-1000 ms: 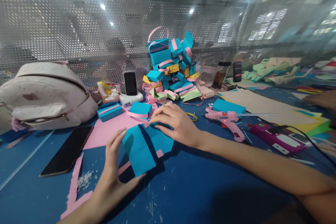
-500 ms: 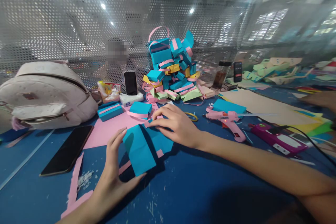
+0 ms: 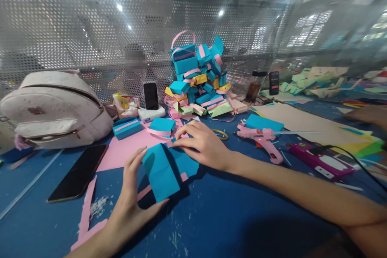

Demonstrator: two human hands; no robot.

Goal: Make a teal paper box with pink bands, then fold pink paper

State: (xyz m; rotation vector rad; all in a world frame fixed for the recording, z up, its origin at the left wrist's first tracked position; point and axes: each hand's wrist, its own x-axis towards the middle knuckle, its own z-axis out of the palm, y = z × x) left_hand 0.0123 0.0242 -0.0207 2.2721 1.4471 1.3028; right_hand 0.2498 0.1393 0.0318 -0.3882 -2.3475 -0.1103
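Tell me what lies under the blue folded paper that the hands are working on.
Under the blue folded paper lie a pink sheet and a pink strip on the blue table. The paper hides whatever lies beneath its middle.
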